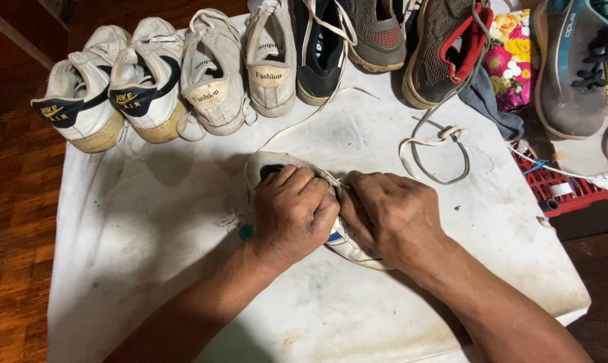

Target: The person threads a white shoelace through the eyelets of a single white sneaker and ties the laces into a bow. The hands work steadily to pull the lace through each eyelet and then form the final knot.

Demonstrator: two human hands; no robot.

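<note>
At the middle of the tabletop [149, 269], both hands are curled shut on one white sneaker [267, 165]. The left hand [292, 214] clamps over the upper, fingers together. The right hand [388, 216] pinches beside it at the lacing, fingertips tight together; what they pinch is hidden.

Handling, judged: the shoe looks light, with a soft upper that yields under pressure and a firmer sole. Best hold seems to be the sole edge or heel.

Count: one shoe in hand. Eight more line the far edge: a black-trimmed white pair [116, 87], a grey-white pair [240, 70], then four mixed dark shoes [445, 50]. One loose lace [438, 151] lies knotted toward the far right corner. A red crate [553, 185] sits off the right edge.
</note>
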